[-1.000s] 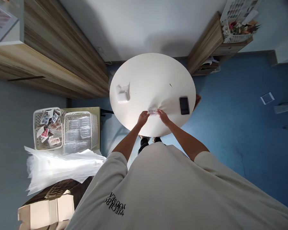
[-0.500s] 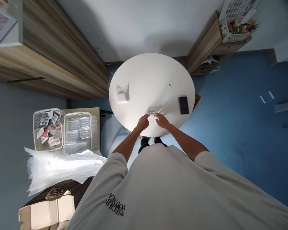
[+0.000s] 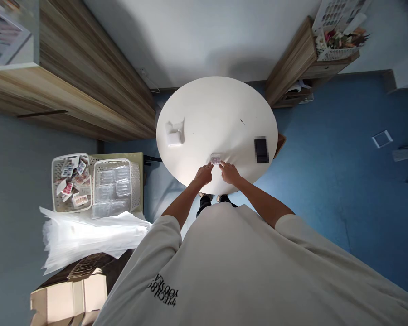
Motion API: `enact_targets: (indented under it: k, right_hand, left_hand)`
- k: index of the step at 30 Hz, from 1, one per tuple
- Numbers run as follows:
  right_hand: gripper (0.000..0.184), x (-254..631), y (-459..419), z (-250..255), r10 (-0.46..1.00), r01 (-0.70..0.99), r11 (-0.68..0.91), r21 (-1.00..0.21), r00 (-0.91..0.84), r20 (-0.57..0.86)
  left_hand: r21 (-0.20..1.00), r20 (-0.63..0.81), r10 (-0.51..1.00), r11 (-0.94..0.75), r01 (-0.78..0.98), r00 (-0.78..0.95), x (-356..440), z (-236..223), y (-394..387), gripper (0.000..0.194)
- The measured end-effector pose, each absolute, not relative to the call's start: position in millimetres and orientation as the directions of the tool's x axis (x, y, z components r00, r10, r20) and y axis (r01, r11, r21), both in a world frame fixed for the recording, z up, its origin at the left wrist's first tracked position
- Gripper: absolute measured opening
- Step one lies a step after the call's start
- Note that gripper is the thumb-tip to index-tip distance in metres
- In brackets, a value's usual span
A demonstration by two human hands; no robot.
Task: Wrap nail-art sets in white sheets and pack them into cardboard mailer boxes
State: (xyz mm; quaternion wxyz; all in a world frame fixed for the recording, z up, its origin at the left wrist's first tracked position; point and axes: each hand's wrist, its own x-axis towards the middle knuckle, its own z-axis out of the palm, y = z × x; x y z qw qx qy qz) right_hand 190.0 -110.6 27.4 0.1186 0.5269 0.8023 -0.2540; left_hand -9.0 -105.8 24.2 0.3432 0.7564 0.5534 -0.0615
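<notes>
- Tabletop (image 3: 221, 104): white, smooth, rounded; carries the clear case (image 3: 216, 159) near its edge on the person's side.
- White sheets (image 3: 95, 233): thin, crumpled, overlapping; well to the left of the clear case and nearer the body.
- Cardboard (image 3: 61, 302): brown, matte, folded into flaps; further toward the body than the sheets, left of the clear case.
- Baskets, two, left of the clear case, side by side: perforated white plastic. The outer basket (image 3: 53, 190) holds printed cards; the inner basket (image 3: 135, 181) holds glossy transparent packs.
- Left hand (image 3: 204, 174): just on the body side of the clear case, toward its left end. Fingers partly curled, tips at the near edge; whether they grip cannot be told.
- Right hand (image 3: 229, 173): matching position toward the right end, fingers bent, tips at the same edge; grip likewise undetermined.
- White wrapped item (image 3: 174, 138): soft-looking, boxy, with loose folds; left of the clear case and further out.
- Dark block (image 3: 261, 150): rectangular, pixelated; right of the clear case.
- Clear case: transparent plastic, small pinkish contents. It lies directly ahead of both hands, long axis running left to right; neither hand is distinctly nearer.
</notes>
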Motion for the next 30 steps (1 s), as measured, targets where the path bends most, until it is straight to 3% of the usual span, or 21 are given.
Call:
enact_targets:
  k: [8,17,23,27,30]
  right_hand:
    - [0.063,192,-114,39,0.775,0.9,0.37,-0.23,-0.435,-0.458]
    - [0.057,172,-99,56,0.735,0.824,0.49,-0.286,-0.566,-0.373]
    - [0.049,100,-95,85,0.671,0.695,0.556,-0.456,-0.699,-0.247]
    - [0.047,34,-111,103,0.636,0.554,0.504,-0.663,-0.757,-0.149]
    - [0.046,-17,-134,111,0.609,0.48,0.473,-0.739,-0.784,-0.119]
  left_hand:
    - [0.467,-0.427,0.859,-0.057,0.882,0.282,-12,35,-116,0.059]
    - [0.492,-0.25,0.963,0.043,0.87,0.095,-40,65,-147,0.055]
    - [0.542,-0.139,0.985,0.164,0.824,-0.105,-89,105,-176,0.056]
    - [0.614,-0.024,0.972,0.2,0.764,-0.235,-135,130,-203,0.066]
    - [0.654,0.042,0.944,0.223,0.723,-0.329,-175,143,-229,0.068]
